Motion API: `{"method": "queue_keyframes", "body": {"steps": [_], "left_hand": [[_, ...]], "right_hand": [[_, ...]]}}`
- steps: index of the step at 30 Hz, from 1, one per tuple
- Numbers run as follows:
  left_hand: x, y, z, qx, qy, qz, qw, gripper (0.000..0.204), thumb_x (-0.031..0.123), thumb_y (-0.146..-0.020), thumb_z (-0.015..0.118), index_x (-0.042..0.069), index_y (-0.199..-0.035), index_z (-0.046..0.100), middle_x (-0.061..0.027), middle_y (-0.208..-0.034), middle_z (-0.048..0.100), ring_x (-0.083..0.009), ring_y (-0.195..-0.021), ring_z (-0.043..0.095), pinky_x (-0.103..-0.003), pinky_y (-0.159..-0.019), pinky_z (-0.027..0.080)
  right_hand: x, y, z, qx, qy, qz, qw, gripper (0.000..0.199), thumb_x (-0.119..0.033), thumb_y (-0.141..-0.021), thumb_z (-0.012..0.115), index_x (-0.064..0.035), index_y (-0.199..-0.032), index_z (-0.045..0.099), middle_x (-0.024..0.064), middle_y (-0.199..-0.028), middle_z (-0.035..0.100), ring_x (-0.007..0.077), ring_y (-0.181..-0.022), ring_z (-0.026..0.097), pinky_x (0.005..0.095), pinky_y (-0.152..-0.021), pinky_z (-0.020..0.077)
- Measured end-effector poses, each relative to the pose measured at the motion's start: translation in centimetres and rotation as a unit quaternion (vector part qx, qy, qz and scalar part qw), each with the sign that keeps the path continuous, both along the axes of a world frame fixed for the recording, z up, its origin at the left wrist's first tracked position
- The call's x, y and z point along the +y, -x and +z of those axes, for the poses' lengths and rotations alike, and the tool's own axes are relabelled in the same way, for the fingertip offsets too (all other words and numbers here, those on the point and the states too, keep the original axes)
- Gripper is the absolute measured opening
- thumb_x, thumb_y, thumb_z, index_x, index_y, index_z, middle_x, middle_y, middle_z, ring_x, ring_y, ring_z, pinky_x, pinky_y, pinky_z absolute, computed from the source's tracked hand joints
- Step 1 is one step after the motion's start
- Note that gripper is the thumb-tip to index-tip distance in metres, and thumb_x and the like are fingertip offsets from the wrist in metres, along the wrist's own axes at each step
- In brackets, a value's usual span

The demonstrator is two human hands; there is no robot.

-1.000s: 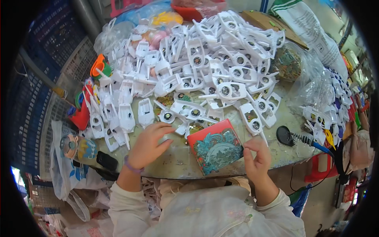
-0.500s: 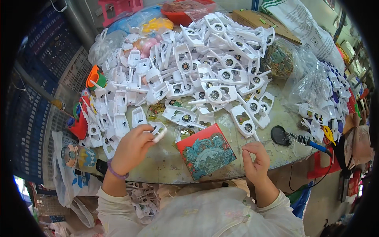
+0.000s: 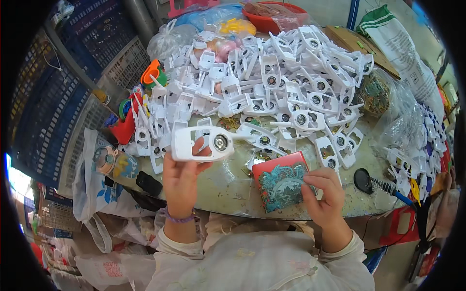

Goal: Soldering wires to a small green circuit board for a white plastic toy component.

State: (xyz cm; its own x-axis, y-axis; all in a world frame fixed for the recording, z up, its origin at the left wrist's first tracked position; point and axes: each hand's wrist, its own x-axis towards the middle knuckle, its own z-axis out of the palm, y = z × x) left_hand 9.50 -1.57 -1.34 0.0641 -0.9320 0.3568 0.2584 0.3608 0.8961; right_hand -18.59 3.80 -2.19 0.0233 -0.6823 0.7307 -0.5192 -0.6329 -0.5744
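Holding a white plastic housing (image 3: 182,144) up over the near left part of the worktop (image 3: 221,194), clamped between the thumb and fingers of the left hand (image 3: 180,186), with a slim stem pointing right. On the housing, a rectangular opening at left and a round, dark-rimmed disc (image 3: 220,142) at right. Around the left wrist, a purple beaded bracelet (image 3: 179,218).

Well apart at right, with the right hand (image 3: 326,196): fingers bent, thumb and forefinger close together, over the right edge of a red box (image 3: 276,186) with a teal ornate top. Cannot tell whether touching the box or pinching anything small. Under the box, the near edge area of the worktop.

Beyond both hands, a broad heap of similar white housings (image 3: 320,99). At the far side, a red basin (image 3: 259,22) and, farther right, a flat cardboard piece (image 3: 359,46). To the near right, a black coil holder (image 3: 363,181) with a blue-handled tool (image 3: 404,198). To the near left, a dark, rounded oblong object (image 3: 148,183).
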Motion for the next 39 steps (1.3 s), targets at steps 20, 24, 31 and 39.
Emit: {"method": "queue_keyframes", "body": {"steps": [20, 24, 31, 39], "left_hand": [[-0.8, 0.3, -4.2, -0.630, 0.287, -0.106, 0.714, 0.014, 0.009, -0.078, 0.056, 0.003, -0.091, 0.054, -0.0134, -0.107, 0.064, -0.0289, -0.101, 0.062, -0.037, -0.082, 0.052], [-2.2, -0.6, -5.4, -0.668, 0.257, -0.044, 0.697, 0.017, 0.009, -0.078, 0.055, 0.002, -0.094, 0.056, -0.0144, -0.108, 0.063, -0.0296, -0.103, 0.061, -0.037, -0.085, 0.051], [-3.5, 0.2, -5.4, -0.645, 0.217, -0.063, 0.730, 0.021, 0.002, -0.074, 0.058, 0.004, -0.095, 0.061, -0.0132, -0.109, 0.064, -0.0310, -0.104, 0.060, -0.039, -0.086, 0.050], [-4.6, 1.1, -3.6, -0.605, 0.225, -0.066, 0.761, 0.024, 0.001, -0.076, 0.062, 0.004, -0.100, 0.061, -0.0142, -0.117, 0.059, -0.0354, -0.107, 0.057, -0.043, -0.089, 0.047]], "right_hand": [[-15.2, -4.0, 0.3, 0.448, -0.173, 0.083, 0.873, 0.030, -0.029, -0.076, 0.072, -0.0067, -0.095, 0.066, 0.0119, -0.096, 0.064, 0.0315, -0.096, 0.061, 0.0416, -0.081, 0.0497], [-17.8, -5.1, -0.5, 0.547, -0.229, 0.079, 0.801, 0.041, -0.040, -0.070, 0.076, -0.0074, -0.092, 0.066, 0.0123, -0.094, 0.066, 0.0312, -0.094, 0.063, 0.0423, -0.080, 0.0507], [-18.0, -4.7, -2.0, 0.512, -0.207, 0.009, 0.834, 0.020, -0.019, -0.071, 0.068, -0.0068, -0.087, 0.067, 0.0118, -0.087, 0.067, 0.0310, -0.083, 0.067, 0.0425, -0.072, 0.0526], [-4.8, -1.2, 2.0, 0.198, -0.094, 0.052, 0.974, 0.019, -0.019, -0.080, 0.064, -0.0066, -0.094, 0.062, 0.0130, -0.090, 0.062, 0.0319, -0.087, 0.061, 0.0427, -0.074, 0.0499]]}}
